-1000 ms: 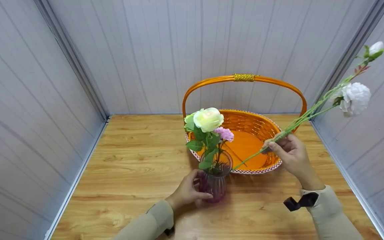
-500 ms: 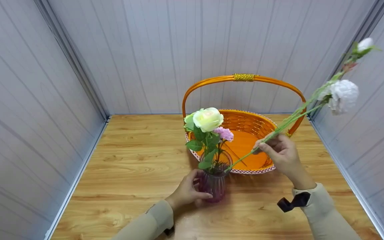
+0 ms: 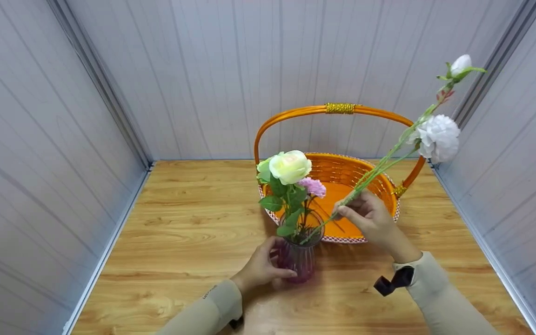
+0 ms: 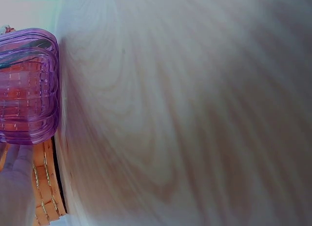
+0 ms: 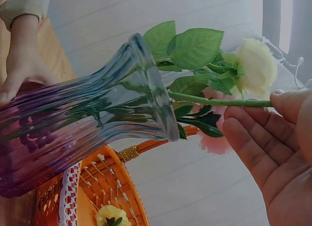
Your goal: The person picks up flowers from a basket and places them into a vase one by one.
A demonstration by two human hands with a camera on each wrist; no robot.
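Note:
My left hand [image 3: 264,264] grips the ribbed glass vase [image 3: 302,260], purple at its base, which stands upright on the wooden table. A cream rose [image 3: 290,166] with green leaves and a pink carnation [image 3: 313,187] stand in it. My right hand [image 3: 371,222] pinches the green stem of a white artificial flower [image 3: 439,138], which leans up to the right and ends in a white bud [image 3: 461,65]. In the right wrist view that stem [image 5: 219,101] passes over the rim of the vase [image 5: 151,84], its lower end inside, between thumb and fingers of my right hand [image 5: 278,148].
Just behind the vase sits an orange woven basket [image 3: 356,160] with a tall arched handle [image 3: 296,111]. A yellow flower [image 5: 112,216] lies in it, seen in the right wrist view. Pale panel walls [image 3: 203,70] enclose the wooden table [image 3: 179,223] at the back and both sides.
My right hand has moved left and slightly down with the white flower, and its stem's lower end has gone from beside the vase's rim to inside it. The left hand stays on the vase.

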